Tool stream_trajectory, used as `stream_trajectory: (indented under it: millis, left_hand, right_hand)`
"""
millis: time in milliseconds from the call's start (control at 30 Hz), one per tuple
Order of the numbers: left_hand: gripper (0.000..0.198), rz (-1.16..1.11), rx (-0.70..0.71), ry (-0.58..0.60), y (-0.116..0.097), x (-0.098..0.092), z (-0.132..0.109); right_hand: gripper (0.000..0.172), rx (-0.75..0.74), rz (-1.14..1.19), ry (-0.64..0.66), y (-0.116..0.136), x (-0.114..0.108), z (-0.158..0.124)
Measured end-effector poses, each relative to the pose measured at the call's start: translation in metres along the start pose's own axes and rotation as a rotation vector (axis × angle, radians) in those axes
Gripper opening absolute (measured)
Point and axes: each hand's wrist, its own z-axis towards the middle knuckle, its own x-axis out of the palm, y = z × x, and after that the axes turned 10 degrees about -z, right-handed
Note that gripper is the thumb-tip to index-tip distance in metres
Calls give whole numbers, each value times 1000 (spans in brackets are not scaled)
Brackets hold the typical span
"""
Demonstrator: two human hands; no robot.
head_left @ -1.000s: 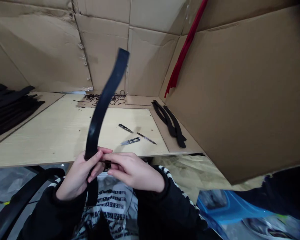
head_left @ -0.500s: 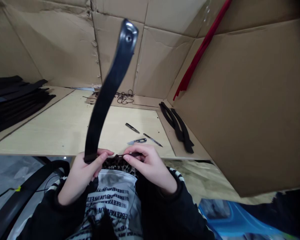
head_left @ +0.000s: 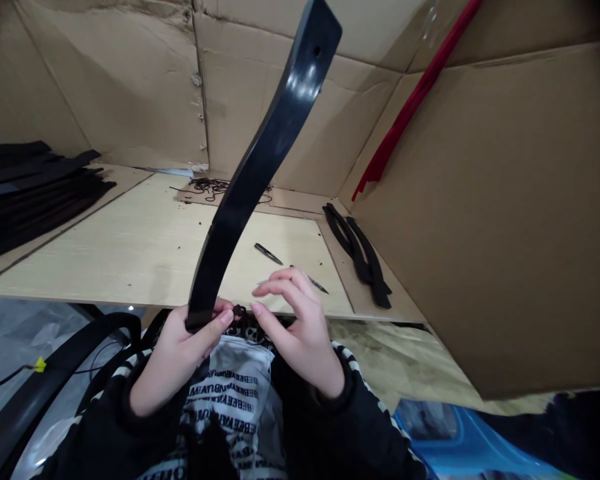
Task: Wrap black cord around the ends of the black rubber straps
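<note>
My left hand is shut on the lower end of a long, curved black strap, glossy like coated leather, which rises upright and tilts right. A small hole shows near its top end. Beside my left fingers sits a small dark knot of cord. My right hand is raised close by, fingers apart, holding nothing. Beyond it, thread snips and a second pair lie on the wooden board. A third pair is mostly hidden behind my right fingers.
Stacked black straps lie at the board's left, looser ones at its right, and tangled black cord at the back. Cardboard walls surround it, with a red strip against them. Blue plastic lies lower right.
My right hand has let go of the thin dark cord and lifted, fingers spreading. The strap's top has swung right and nearer to me, and the view has shifted slightly.
</note>
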Motion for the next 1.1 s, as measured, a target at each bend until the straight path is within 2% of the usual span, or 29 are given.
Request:
stream_trajectory:
  millis: [133, 367, 467, 733, 933, 1100]
  left_hand:
    - [26, 12, 31, -3, 1, -1, 1]
    - [30, 32, 22, 28, -2, 3, 1]
    - [27, 1, 32, 1, -4, 6, 0]
    - [23, 87, 43, -6, -8, 9, 1]
    - [23, 136, 44, 10, -9, 10, 1]
    - [20, 150, 94, -25, -6, 11, 4]
  right_hand:
    - [6, -87, -106, 8, 8, 2, -4]
    - [10, -107, -212, 10, 10, 11, -6]
    - [10, -88, -235, -3, 8, 12, -5]
    - [10, -9, -195, 100, 5, 13, -1]
    - [10, 45, -109, 96, 4, 15, -1]
    - [8, 107, -26, 98, 2, 17, 1]
